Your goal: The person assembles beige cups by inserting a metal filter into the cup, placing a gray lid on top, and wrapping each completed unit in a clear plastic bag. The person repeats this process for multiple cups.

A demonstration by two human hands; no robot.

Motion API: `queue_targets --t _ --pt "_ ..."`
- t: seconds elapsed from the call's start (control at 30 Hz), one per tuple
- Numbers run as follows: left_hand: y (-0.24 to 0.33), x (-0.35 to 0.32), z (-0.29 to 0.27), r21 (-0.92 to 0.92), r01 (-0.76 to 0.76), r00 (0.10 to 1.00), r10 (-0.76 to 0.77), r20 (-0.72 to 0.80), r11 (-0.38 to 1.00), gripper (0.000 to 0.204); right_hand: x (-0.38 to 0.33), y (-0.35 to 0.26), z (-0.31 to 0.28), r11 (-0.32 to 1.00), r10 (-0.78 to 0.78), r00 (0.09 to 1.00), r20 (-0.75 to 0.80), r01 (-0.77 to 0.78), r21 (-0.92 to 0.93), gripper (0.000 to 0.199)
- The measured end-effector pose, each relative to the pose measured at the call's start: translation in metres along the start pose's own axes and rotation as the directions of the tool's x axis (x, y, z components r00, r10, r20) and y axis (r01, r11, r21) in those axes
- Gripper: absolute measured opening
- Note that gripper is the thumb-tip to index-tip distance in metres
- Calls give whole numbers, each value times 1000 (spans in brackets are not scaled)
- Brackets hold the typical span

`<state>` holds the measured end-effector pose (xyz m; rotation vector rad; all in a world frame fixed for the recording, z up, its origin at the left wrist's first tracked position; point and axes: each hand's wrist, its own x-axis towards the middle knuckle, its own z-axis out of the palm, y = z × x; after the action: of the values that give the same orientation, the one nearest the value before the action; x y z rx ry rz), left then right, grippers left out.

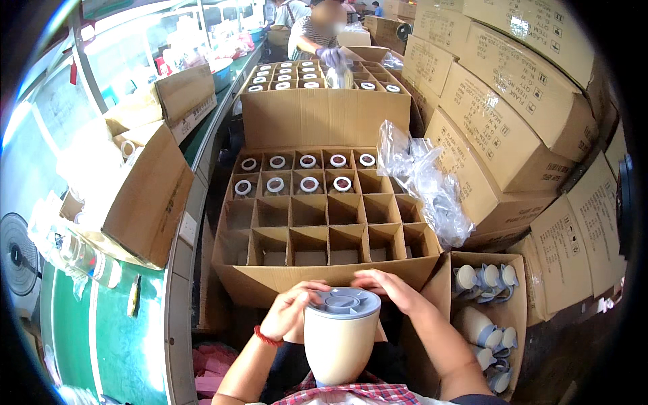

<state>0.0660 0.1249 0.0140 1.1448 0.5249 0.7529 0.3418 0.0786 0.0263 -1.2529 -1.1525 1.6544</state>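
A cream plastic jug (341, 347) with a blue-grey disc-shaped end (345, 302) facing up stands close in front of my body. My left hand (291, 309), a red band at its wrist, grips the disc's left rim with its fingers bent over the edge. Near the disc's far right edge, my right hand (391, 288) is open, with its fingers stretched out toward the left; whether they touch the jug I cannot tell. Just beyond my hands is a divided carton (270, 277), with white-rimmed containers (309, 183) in its two far rows.
An open box (442, 287) of cream jugs with blue handles sits at lower right. Crumpled clear plastic (432, 185) hangs over the carton's right side. Stacked cartons (486, 128) rise on the right. A green bench (128, 337) runs along the left. Beyond, a gloved co-worker (314, 37) reaches into another carton.
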Motion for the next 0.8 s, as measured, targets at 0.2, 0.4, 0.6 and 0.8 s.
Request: queue_targets --t 0.2,0.4,0.6,0.8 --pt "61 11 112 941 -294 916 331 228 165 17 95 74 20 642 -186 842 507 -286 711 73" --pt "42 7 15 510 -468 868 268 417 722 20 14 6 24 950 77 967 242 -144 277 62" --pt "-22 20 -29 -14 -263 919 255 300 965 34 -22 -23 22 859 -125 987 97 156 -488 55" --pt "55 14 67 738 -444 889 352 292 508 26 77 53 5 629 -203 818 539 -313 712 74"
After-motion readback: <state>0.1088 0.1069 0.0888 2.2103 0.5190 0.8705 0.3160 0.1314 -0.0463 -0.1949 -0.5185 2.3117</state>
